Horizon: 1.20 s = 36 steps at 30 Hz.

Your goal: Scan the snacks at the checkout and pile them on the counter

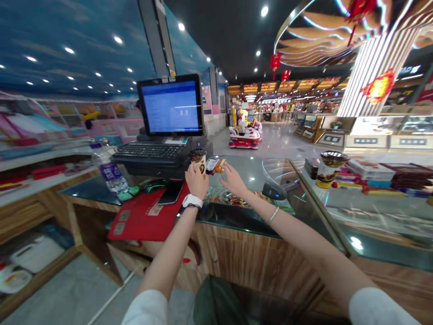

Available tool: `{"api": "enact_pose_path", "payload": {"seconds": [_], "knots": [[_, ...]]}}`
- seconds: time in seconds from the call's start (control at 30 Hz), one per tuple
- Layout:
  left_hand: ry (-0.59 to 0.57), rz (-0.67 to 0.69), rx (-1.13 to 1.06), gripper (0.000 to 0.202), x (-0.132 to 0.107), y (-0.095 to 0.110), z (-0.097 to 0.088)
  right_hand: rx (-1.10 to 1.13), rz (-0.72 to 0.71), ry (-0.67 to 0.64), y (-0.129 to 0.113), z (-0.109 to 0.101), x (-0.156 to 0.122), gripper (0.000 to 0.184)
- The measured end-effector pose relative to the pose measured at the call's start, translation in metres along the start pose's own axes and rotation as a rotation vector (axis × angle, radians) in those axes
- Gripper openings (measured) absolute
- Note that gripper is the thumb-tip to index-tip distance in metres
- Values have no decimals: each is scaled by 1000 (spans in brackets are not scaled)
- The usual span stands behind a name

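My left hand [197, 181], with a white watch on its wrist, is closed around a snack cup [202, 161] with a dark lid, upright on the glass counter beside the monitor. Just right of the cup is a small packaged snack [215, 165] in shiny wrapping. My right hand [234, 181] reaches to its right end, thumb and fingers apart, with the fingertips at or almost touching the wrapper. Whether they touch cannot be made out. A black handheld scanner [275, 191] lies on the counter right of my right hand.
A monitor [171, 106] and keyboard [149, 152] stand at the left. Nearer are a red bag [142, 223], phone [171, 192], mouse [155, 184] and water bottle [110, 169]. At right, another lidded cup [329, 170] stands by stacked snack boxes [370, 169].
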State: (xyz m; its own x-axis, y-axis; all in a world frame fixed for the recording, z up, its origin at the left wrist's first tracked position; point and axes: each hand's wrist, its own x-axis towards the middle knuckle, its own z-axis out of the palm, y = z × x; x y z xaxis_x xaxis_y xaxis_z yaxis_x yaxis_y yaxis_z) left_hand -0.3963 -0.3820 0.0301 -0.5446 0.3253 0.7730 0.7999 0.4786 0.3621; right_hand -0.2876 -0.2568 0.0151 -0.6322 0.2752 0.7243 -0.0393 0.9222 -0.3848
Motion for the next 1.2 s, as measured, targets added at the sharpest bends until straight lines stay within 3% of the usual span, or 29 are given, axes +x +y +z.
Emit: {"api": "enact_pose_path", "payload": {"seconds": [0.27,0.43,0.53,0.77,0.97,1.2], "knots": [[218,-150,-150,40,19,-22,25,205,177,123,20,79,39,58],[165,-227,-179,44,18,-36,35,338,205,150,29,119,48,69],[66,-256,-157,46,14,-38,39,376,222,125,33,134,53,74],[-38,-382,-158,54,11,-39,43,429,205,110,33,143,61,81],[-65,-378,-189,58,10,-41,45,384,299,-22,31,138,55,81],[-40,-291,-281,57,9,-43,48,376,335,60,31,135,51,79]]}}
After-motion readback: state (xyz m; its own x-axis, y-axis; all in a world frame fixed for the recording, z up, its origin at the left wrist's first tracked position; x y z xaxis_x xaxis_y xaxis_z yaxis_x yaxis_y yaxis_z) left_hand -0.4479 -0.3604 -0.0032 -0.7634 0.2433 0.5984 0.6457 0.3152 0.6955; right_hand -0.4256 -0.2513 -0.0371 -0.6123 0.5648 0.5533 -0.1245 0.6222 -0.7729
